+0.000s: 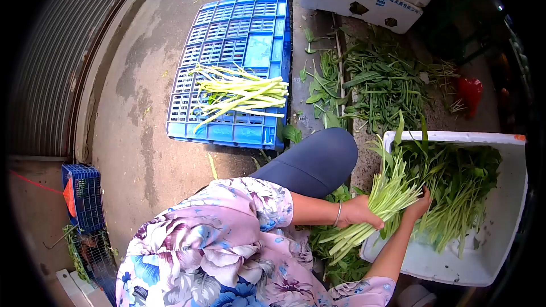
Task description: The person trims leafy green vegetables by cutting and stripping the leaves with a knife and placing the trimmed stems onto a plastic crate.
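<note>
My left hand (362, 212), with a bracelet at the wrist, is wrapped round a thick bundle of water spinach (391, 193) with pale green stems. On the bundle's right side, my right hand (418, 204) has its fingers curled against the stems; part of its grip is hidden. More water spinach (455, 187) lies in a white foam box (512, 204) just right of my hands, stems toward me. Loose leafy greens (347, 267) lie below my left hand.
A blue slatted crate (227, 23) carries a pile of trimmed stems (244, 94). Leaves lie heaped on the ground (387, 85) beyond my knee (318, 162). White foam boxes (364, 0) stand at the back, a red bag (469, 94) at the right, small blue crates (85, 199) at the left.
</note>
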Demonstrator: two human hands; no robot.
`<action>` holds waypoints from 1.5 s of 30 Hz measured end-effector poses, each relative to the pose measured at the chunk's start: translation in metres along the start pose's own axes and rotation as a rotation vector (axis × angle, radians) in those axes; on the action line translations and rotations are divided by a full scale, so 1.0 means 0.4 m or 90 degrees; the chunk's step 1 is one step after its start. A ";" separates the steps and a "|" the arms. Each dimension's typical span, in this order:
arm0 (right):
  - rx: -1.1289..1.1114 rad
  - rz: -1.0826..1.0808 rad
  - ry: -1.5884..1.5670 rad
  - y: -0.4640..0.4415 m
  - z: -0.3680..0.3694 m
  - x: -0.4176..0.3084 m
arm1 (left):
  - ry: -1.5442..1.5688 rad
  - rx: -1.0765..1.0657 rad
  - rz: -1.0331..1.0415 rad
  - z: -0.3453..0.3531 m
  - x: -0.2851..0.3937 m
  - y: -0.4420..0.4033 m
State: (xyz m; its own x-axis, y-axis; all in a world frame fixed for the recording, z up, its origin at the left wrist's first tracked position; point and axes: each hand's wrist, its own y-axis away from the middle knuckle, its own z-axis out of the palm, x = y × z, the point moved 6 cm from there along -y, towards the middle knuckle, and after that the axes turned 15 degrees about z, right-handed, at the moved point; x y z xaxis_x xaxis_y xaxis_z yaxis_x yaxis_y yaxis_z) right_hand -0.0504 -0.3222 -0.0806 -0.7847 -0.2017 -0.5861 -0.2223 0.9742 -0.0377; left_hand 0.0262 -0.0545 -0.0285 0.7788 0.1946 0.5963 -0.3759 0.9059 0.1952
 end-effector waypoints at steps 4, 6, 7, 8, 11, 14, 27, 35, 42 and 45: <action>0.034 -0.025 -0.074 -0.030 0.001 0.041 | -0.035 -0.029 0.016 0.004 0.012 -0.006; 0.007 0.076 -0.144 -0.010 -0.057 -0.004 | -0.051 -0.029 0.015 0.000 0.024 0.000; 0.011 0.060 -0.183 0.010 -0.101 -0.037 | -0.068 -0.038 0.006 0.005 0.029 0.001; 0.008 0.143 -0.353 0.040 -0.137 -0.049 | -0.046 -0.040 0.019 0.002 0.026 0.001; -0.074 0.257 -0.594 0.145 -0.245 -0.129 | -0.003 -0.009 -0.014 0.004 0.033 0.005; -0.144 0.298 -0.669 0.263 -0.291 -0.132 | 0.027 -0.039 -0.071 0.026 0.040 0.014; -0.152 0.338 -0.685 0.586 -0.290 -0.074 | -0.106 -0.204 -0.176 0.105 -0.038 0.098; -0.201 0.292 -0.769 0.635 -0.339 -0.077 | -0.154 -0.227 -0.186 0.130 -0.027 0.112; -0.184 0.337 -0.979 0.645 -0.376 0.010 | -0.177 -0.282 -0.209 0.131 -0.005 0.115; -0.589 0.201 -1.167 0.669 -0.368 -0.071 | -0.201 -0.312 -0.214 0.146 0.000 0.117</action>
State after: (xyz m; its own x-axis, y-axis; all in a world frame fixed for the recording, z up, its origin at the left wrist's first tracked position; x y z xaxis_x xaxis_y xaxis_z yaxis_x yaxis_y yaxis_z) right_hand -0.1727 -0.0708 0.0454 0.3783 0.8042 -0.4584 -0.8436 0.5034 0.1868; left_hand -0.0208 -0.0341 0.0260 0.6019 -0.1800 0.7781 0.1915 0.9784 0.0782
